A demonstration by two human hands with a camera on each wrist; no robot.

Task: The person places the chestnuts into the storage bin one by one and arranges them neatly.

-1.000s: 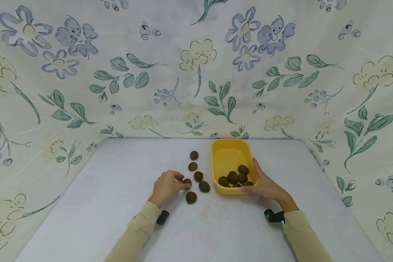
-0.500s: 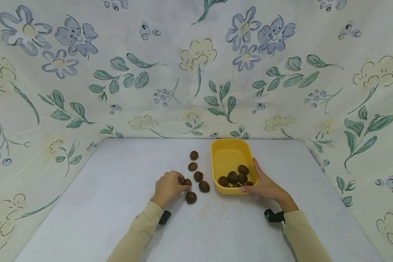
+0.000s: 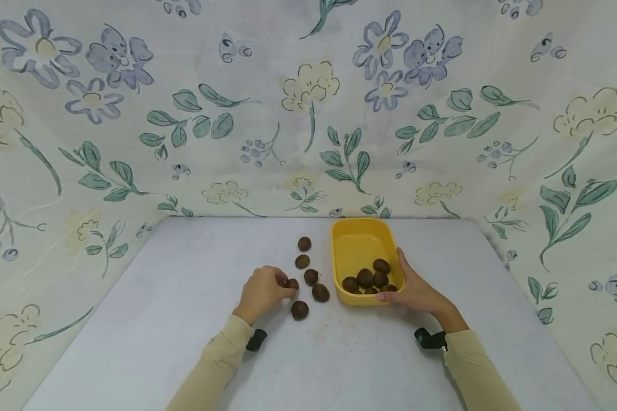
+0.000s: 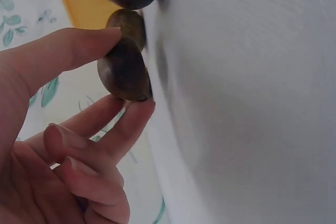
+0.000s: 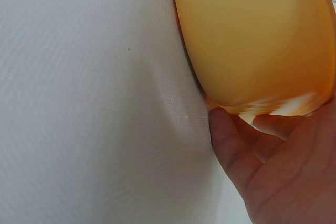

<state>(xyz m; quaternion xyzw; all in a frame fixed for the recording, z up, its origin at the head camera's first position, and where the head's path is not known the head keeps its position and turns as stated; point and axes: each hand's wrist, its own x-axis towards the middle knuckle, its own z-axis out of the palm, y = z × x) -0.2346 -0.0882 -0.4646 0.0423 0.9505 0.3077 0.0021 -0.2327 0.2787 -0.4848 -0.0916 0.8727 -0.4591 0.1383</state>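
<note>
Tabletop [image 3: 185, 274], yellow tub [image 3: 360, 249] lengthwise forward

Count from head view. Worktop [image 3: 185, 274]: 1. Yellow container [image 3: 364, 246]: 1. Chestnuts [image 3: 320, 293] outside the container: 6, of which 1 is in the left hand [image 3: 262, 292]. Chestnuts inside it: 7 visible, some partly hidden by the near rim; any underneath cannot be counted. Hands: 2, i.e. left plus right hand [image 3: 425, 295]. Beige sleeves [image 3: 211, 362]: 2. Black wrist cameras [image 3: 257, 340]: 2.
</note>
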